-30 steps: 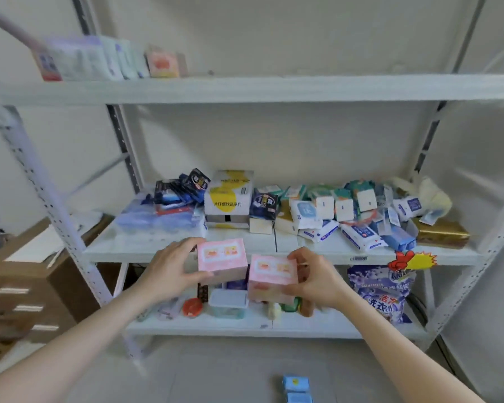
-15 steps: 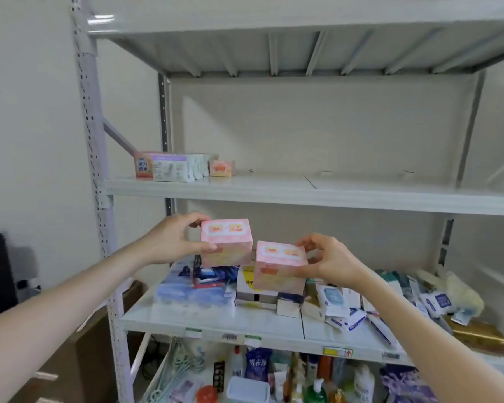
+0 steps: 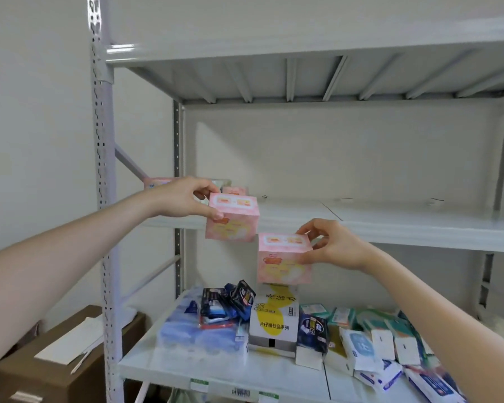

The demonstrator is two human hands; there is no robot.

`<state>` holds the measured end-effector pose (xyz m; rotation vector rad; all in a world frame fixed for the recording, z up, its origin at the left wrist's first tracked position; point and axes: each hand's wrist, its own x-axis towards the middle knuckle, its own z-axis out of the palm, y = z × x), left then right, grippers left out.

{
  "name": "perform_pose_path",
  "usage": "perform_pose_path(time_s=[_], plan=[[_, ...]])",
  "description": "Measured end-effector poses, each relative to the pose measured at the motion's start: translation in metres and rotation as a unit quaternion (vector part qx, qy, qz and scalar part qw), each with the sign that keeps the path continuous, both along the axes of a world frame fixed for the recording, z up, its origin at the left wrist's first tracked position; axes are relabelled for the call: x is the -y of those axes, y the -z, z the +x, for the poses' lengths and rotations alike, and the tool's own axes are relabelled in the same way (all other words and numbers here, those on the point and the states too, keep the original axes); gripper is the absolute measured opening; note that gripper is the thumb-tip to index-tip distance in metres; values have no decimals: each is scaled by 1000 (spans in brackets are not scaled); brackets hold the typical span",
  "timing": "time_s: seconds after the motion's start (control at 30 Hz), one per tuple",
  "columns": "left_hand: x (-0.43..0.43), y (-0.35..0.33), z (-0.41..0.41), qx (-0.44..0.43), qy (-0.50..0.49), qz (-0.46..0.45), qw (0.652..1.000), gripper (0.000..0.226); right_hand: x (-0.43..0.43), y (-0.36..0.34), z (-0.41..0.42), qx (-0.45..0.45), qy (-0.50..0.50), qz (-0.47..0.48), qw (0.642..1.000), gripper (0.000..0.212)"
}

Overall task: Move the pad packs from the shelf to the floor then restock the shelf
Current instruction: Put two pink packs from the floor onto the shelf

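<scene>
My left hand [image 3: 186, 197] grips a pink pad pack [image 3: 232, 221] by its left top corner, right at the front edge of the middle shelf [image 3: 390, 222]. Lower and to the right, my right hand [image 3: 333, 245] holds a second pink pad pack [image 3: 284, 258] by its right side, in front of and just below that shelf's edge. Behind my left hand, several pad packs [image 3: 234, 189] stand at the shelf's far left; my hand hides most of them.
The middle shelf is bare to the right of the packs. The lower shelf [image 3: 216, 370] holds a white-and-yellow box [image 3: 274, 321], dark packets [image 3: 230, 301] and many wipes packs [image 3: 376, 338]. A perforated upright [image 3: 102, 170] stands at left. A cardboard box [image 3: 56, 362] sits lower left.
Both hands have lifted the pink packs from the lower shelf's level up to the middle shelf. The left pack has reached the shelf edge; my view tilted upward.
</scene>
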<state>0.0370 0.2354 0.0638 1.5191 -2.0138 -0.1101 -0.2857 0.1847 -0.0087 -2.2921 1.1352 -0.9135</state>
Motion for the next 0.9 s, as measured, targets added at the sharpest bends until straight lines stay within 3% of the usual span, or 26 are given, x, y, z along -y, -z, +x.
perform_pose_path(time_s=[0.37,0.9], plan=[[122,-49,36,-37,2,-3,999,52,111,-42,38,81,-14,6,997,52],[323,-79,98,51,37,54,997,56,239,-53,109,118,47,2,992,42]])
